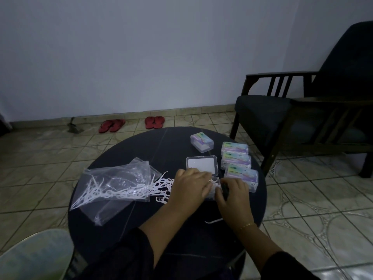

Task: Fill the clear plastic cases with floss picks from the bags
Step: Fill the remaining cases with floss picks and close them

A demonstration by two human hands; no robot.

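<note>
A round dark counter [125, 225] stands on a tiled floor [314, 209] by a pale wall, with an armchair [302, 110] beyond its right edge. Near the counter's middle, both hands meet over an open clear case [201, 165]: the left hand [189, 186] lies flat on floss picks [161, 186], and the right hand [232, 194] seems to grip the case. Bags [119, 184] lie towards the left edge.

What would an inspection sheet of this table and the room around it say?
Surface: round dark table.
Job's things: open case under both hands, its lid tipped back; four closed cases at right; floss picks spilling from plastic bags.
Clutter: one stray pick near the front edge.
Hands: left hand pressing picks into the case; right hand holding the case's side.
Cables: nothing seen.
Surroundings: dark armchair, two pairs of red sandals, tiled floor.
</note>
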